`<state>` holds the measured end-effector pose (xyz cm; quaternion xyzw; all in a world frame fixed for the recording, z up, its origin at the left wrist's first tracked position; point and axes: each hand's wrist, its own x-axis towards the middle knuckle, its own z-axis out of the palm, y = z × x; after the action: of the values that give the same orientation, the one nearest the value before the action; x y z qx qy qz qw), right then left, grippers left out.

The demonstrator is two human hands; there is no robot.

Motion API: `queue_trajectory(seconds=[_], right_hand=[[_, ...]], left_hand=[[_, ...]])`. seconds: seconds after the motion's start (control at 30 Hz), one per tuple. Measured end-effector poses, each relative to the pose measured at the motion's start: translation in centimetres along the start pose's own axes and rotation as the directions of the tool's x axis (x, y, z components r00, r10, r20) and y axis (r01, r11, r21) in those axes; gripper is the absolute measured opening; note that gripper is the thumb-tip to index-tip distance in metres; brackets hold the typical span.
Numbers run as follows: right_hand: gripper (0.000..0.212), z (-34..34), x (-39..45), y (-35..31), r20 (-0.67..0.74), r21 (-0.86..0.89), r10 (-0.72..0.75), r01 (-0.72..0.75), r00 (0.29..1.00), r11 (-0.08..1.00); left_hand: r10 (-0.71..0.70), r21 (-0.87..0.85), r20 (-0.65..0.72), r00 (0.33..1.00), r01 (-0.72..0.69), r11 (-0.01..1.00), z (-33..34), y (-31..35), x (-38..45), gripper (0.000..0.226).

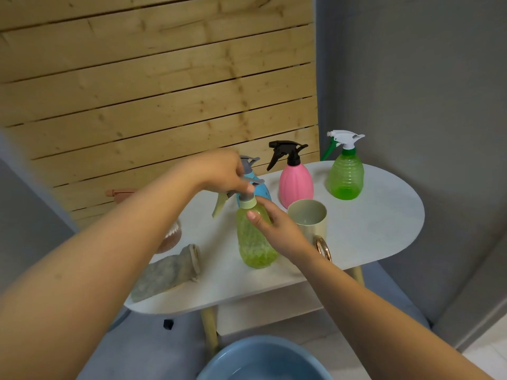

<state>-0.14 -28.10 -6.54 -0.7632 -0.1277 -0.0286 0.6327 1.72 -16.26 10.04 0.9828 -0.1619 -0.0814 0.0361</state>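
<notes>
— Bottle (pixel 255 239), the yellow-green one, stands upright at the near middle of the worktop (pixel 370 223), with both hands on it.

— Which step is this, would you say?

— Working the spray head (pixel 245 201) at the neck, I'd judge, with a twist. The collar sits down on the neck, so I can't tell whether it is going on or coming off.

— How are the hands set?

— The left grip (pixel 222 171) comes in from 10 o'clock and curls over the top of the head, fingertips pinching it just above the collar. The right grip (pixel 277 229) comes from 4 o'clock. Its thumb lies across the front of the shoulder and its fingers wrap the far side, closed snugly on the body just under the collar.

— So where is the bottle relative to them?

— Under the left, inside the right. Its base looks to be resting on the worktop.

— And the next move?

— The right grip has to hold the body from turning while the left turns the head. The trigger juts toward 9 o'clock and needs room to swing. A cup (pixel 321 223) stands at the bottle's 3 o'clock, just beside the right wrist. A blue bottle (pixel 260 190) is close behind at 12 o'clock, so a slip could knock either. A basin (pixel 247 349) waits at 6 o'clock below the worktop, which hints at filling.
</notes>
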Motion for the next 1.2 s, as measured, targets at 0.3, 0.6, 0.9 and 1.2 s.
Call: queue_trajectory(seconds=[0.3,0.6,0.9,1.2], right_hand=[[0.061,-0.2,0.7,0.1,0.007,-0.072,-0.027,0.027,1.000,0.997],[0.070,0.9,0.5,0.2,-0.048,-0.194,-0.009,-0.001,0.999,0.981],[0.065,1.9,0.3,-0.4,-0.133,-0.352,-0.068,0.017,0.989,0.936],[0.061,0.4,1.0,0.4,-0.001,-0.166,-0.012,0.012,1.000,0.986]], left_hand=[[0.170,0.105,-0.032,0.985,-0.166,0.981,0.9,-1.1,0.5,0.023],[-0.086,0.000,-0.246,0.965,0.089,0.996,2.1,-1.1,-1.1,0.051],[-0.271,-0.296,-0.323,0.907,0.175,0.939,3.6,0.6,-1.2,0.058],[0.002,-0.357,-0.153,0.988,-0.057,0.932,3.1,-0.8,-0.7,0.074]])
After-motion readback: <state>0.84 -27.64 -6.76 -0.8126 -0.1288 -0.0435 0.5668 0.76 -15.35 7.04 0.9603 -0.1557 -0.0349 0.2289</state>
